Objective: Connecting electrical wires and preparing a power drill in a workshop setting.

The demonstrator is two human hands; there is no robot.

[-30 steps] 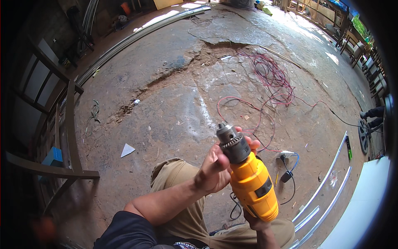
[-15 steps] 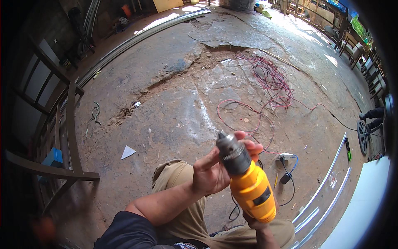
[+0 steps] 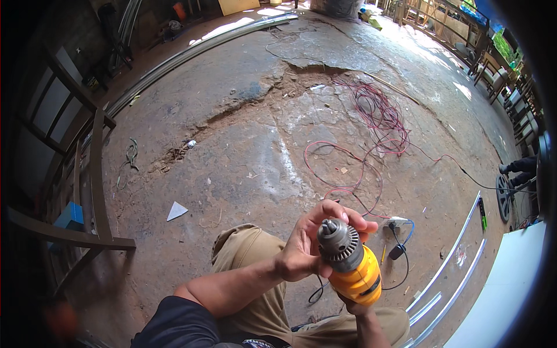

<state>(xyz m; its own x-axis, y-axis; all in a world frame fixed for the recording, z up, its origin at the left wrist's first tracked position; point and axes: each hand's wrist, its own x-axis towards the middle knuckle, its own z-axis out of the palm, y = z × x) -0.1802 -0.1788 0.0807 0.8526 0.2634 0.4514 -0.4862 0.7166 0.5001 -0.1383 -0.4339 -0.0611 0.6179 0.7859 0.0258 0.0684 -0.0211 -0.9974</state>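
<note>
A yellow power drill (image 3: 361, 279) is held up above my lap, its grey metal chuck (image 3: 339, 245) tilted up toward me. The toothed ring of the chuck and its jaw tips show, with no bit visible between them. My left hand (image 3: 303, 242) curls around the chuck from the left, thumb on the near side and fingers behind it. Below the yellow body, my right hand (image 3: 355, 307) grips the drill from underneath. Most of its fingers and the handle are hidden behind the tool.
A power strip (image 3: 397, 222) with a black plug (image 3: 397, 251) lies right of the drill. Tangled red cable (image 3: 377, 113) spreads beyond it. Metal strips (image 3: 449, 267) and a white panel (image 3: 507, 284) lie at right. A brown metal frame (image 3: 98, 174) stands left. The cracked floor has a broken trench (image 3: 238, 113).
The drill has tipped so its chuck points more toward me, and it has moved slightly lower and right. My left hand has shifted its hold around the chuck.
</note>
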